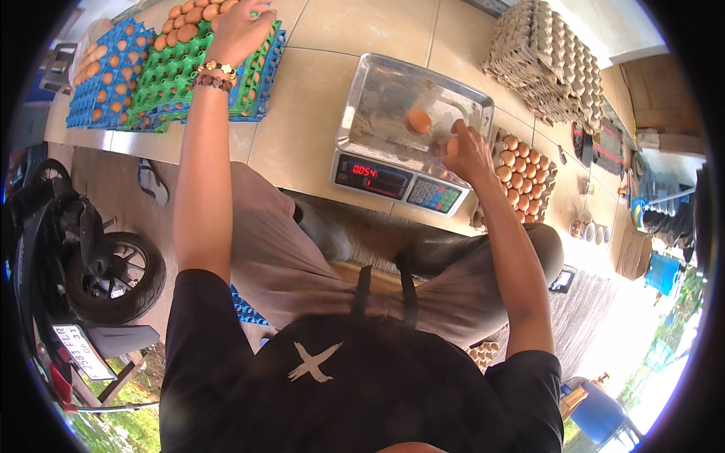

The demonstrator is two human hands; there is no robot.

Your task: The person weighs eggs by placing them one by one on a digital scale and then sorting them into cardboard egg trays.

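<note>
One brown egg (419, 120) lies on the metal pan (379, 122) of a digital scale, whose red display (371, 174) is lit. My right hand (471, 152) is over the pan's right side with its fingers around another egg (452, 147). Just right of that hand, a cardboard tray (548, 195) holds several rows of eggs (516, 180). My left hand (241, 31), with beaded bracelets at the wrist, is at the stacked green plastic egg trays (170, 79), close to the brown eggs (187, 33) on top; whether it grips one cannot be seen.
Blue plastic trays of eggs (107, 85) stand at the far left of the tiled surface (306, 113). A tall stack of cardboard egg trays (546, 62) is at the back right. Small cups (590, 231) sit farther right. A motorcycle (107, 277) is at the lower left.
</note>
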